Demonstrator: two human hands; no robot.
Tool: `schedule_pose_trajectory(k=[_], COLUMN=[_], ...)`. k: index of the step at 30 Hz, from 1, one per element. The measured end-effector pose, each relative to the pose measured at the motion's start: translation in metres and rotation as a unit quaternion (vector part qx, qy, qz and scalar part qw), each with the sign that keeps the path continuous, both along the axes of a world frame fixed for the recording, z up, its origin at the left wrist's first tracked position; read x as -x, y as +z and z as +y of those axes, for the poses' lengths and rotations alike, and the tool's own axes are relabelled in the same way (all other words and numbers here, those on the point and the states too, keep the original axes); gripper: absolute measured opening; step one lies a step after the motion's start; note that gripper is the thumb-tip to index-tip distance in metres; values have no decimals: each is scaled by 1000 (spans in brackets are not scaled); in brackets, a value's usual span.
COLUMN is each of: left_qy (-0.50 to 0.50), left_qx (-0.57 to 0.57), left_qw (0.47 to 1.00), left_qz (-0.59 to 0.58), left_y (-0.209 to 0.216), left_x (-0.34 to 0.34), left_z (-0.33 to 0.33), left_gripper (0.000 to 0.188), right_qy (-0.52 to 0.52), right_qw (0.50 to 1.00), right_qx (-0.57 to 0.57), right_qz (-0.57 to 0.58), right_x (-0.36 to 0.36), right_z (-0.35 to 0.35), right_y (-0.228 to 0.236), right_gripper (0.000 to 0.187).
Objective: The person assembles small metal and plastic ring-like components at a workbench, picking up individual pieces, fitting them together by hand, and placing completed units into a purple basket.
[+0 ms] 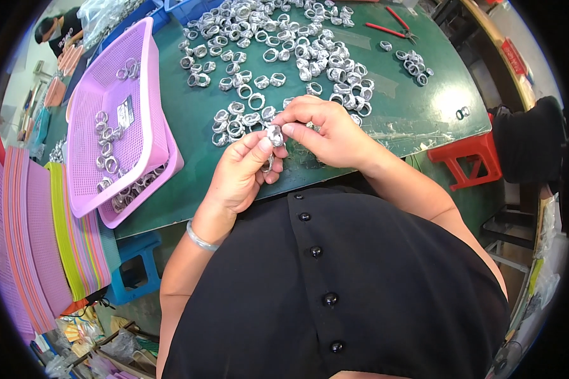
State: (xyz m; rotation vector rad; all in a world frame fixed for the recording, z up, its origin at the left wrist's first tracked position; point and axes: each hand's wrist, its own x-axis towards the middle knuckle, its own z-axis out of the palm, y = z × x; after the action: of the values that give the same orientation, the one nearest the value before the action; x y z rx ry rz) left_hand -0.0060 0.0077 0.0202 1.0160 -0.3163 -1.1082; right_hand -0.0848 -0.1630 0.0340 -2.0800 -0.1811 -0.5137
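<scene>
My left hand and my right hand meet over the near edge of the green table. Both pinch one small silver metal ring between thumbs and fingertips. Another ring piece seems tucked under my left fingers, partly hidden. A wide spread of several loose silver rings lies on the table just beyond my hands.
Pink perforated trays with several rings stand stacked at the left. Red-handled pliers lie at the far right, near a small cluster of rings. Stacked coloured trays sit at lower left. A red stool and a blue stool stand beside the table. Another person sits at top left.
</scene>
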Motion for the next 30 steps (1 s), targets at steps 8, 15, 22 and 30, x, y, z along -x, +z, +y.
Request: schedule_pose_trajectory(k=[8, 15, 22, 30], left_qy=[-29, -16, 58, 81], left_qx=[76, 67, 52, 87], left_qw=[997, 992, 975, 984], left_qz=[4, -107, -210, -136], left_y=[-3, -5, -3, -8], left_x=[-2, 1, 7, 4], left_z=[4, 5, 4, 5], left_gripper=[27, 28, 31, 24], right_qy=[49, 72, 65, 54], right_qw=[998, 995, 996, 996], right_qx=[-42, -19, -40, -64], right_qz=[1, -63, -40, -1], right_x=[4, 6, 12, 13], right_z=[0, 1, 5, 3], right_y=[5, 9, 11, 8], right_gripper=[22, 27, 29, 28])
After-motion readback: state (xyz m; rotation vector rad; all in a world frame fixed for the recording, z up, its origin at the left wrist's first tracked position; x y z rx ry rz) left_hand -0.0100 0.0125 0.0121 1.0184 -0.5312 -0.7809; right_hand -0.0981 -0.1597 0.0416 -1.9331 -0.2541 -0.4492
